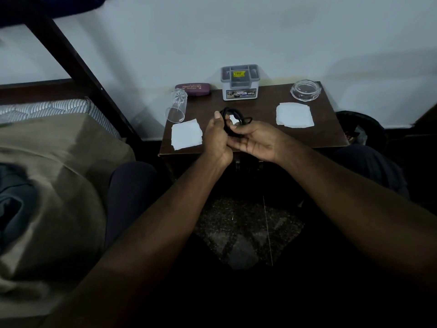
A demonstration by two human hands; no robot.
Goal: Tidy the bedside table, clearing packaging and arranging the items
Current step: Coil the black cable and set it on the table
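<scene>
Your desk [264, 107] is small and dark, and everything on it sits close to an edge, so any wide sweep of your forearms is the main hazard. The grey organiser box [240, 82] stands at the back against the wall, safely out of reach. The glass tumbler [176, 105] is the bigger worry: it appears to be tipped over at the left edge, near your left elbow's path, and a nudge could roll it off toward the bed. The glass dish [305, 90] sits at the far right corner, likewise near a drop. Two white paper napkins [186, 134] lie flat, left and right; being light, they could slide off if the cable drags over them. Your left hand [216, 138] and right hand [257, 143] are both closed around the black cable [233, 119], held coiled just above the desk's middle. If you loosen either grip, I judge the coil may spring open and whip a loop into the tumbler.
</scene>
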